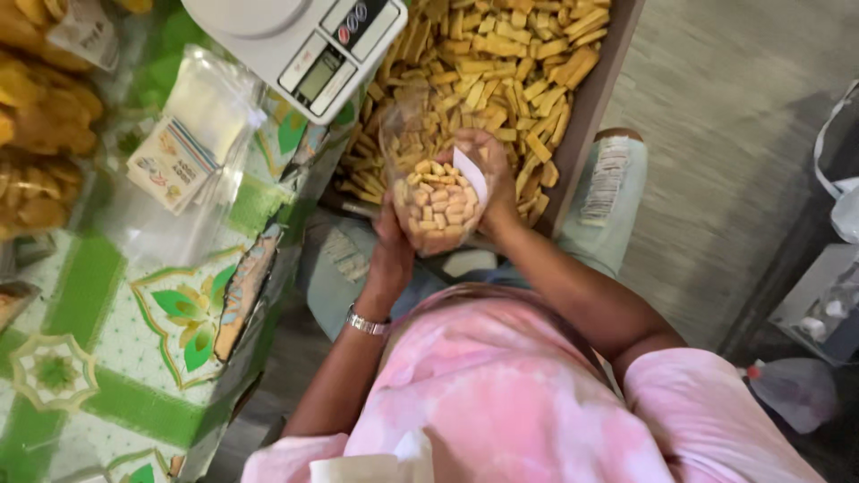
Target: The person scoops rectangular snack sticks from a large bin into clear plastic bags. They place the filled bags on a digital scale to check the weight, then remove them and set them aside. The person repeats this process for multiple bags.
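A clear plastic bag (436, 204) filled with small yellow biscuit pieces is held between both hands over my lap. My left hand (391, 243) grips the bag from below and the left side; a metal watch (368, 323) circles that wrist. My right hand (488, 168) holds the bag's upper right edge together with a small white paper slip (472, 173). Behind the bag lies a brown tray (598, 80) heaped with more yellow biscuit sticks (501, 63).
A white digital kitchen scale (304, 40) stands on the green patterned tablecloth (134, 358) to the left. A stack of empty clear bags with labels (183, 152) lies beside it. Packed yellow snacks (36, 116) sit far left. Plastic bags (796, 389) rest on the floor at right.
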